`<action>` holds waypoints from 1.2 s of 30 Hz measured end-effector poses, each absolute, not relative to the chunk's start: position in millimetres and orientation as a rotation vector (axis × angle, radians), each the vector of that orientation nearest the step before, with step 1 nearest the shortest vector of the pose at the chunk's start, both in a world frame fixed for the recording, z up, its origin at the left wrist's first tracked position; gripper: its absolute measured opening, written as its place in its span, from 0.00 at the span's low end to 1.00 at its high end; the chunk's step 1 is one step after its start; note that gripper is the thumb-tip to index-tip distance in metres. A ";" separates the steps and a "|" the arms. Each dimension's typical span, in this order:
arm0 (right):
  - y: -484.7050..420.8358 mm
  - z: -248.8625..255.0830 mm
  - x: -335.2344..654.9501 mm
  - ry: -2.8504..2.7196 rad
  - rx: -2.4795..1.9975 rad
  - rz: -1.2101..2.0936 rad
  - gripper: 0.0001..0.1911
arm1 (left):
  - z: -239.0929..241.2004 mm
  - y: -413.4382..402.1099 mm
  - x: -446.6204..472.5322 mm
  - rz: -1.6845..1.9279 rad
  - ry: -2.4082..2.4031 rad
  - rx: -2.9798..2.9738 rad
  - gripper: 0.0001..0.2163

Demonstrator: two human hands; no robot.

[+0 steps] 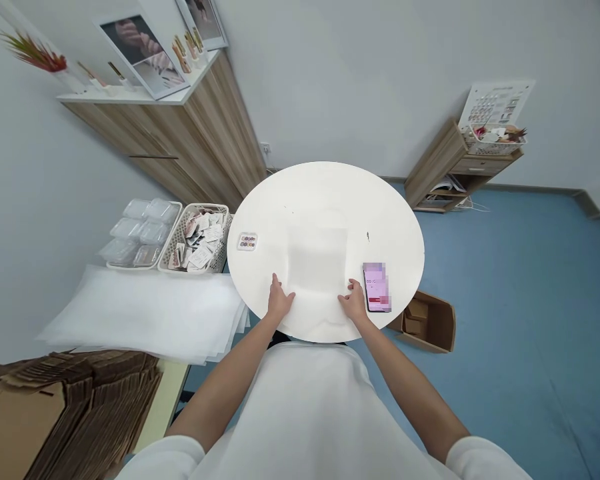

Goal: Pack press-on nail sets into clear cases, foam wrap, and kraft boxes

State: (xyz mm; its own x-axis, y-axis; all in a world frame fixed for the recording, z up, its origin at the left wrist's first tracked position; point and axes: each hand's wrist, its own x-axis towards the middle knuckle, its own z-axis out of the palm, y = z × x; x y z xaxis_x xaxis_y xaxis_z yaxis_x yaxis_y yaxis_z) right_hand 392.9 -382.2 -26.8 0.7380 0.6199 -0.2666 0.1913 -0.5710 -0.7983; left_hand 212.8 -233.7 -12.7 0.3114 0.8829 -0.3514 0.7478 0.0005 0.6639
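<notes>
A thin, translucent white sheet (317, 260) lies flat on the round white table (325, 190), square to me. My left hand (280, 301) rests by its near left corner, thumb stretched towards the sheet's edge and the fingers apart from it. At the near right corner is my right hand (354, 303), its thumb pointing inward and its fingers slightly bent but apart. Whether either thumb presses on the sheet is hard to make out. To the left lies a small clear case (247, 241) with rows of coloured round pieces. A phone (377, 288) with a pink screen lies beside my right hand.
Left of the table stand a white basket of cards and packets (200, 240) and a basket of clear plastic boxes (147, 230). Nearer are stacked white foam sheets (150, 310) and flattened cardboard (80, 407). An open carton (435, 323) sits on the floor at right.
</notes>
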 end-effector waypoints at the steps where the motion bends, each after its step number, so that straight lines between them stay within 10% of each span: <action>1: -382.7 -28.6 391.9 -0.628 -2.147 0.692 0.30 | -13.7 -233.2 213.3 0.216 1.466 1.792 0.40; 17: -390.2 -19.0 357.6 -1.368 -2.418 0.360 0.20 | -13.4 -219.8 196.0 0.020 0.674 2.768 0.21; 36: -371.9 -18.9 344.2 -1.300 -2.548 0.488 0.16 | -19.3 -190.4 204.8 -0.212 0.614 2.593 0.26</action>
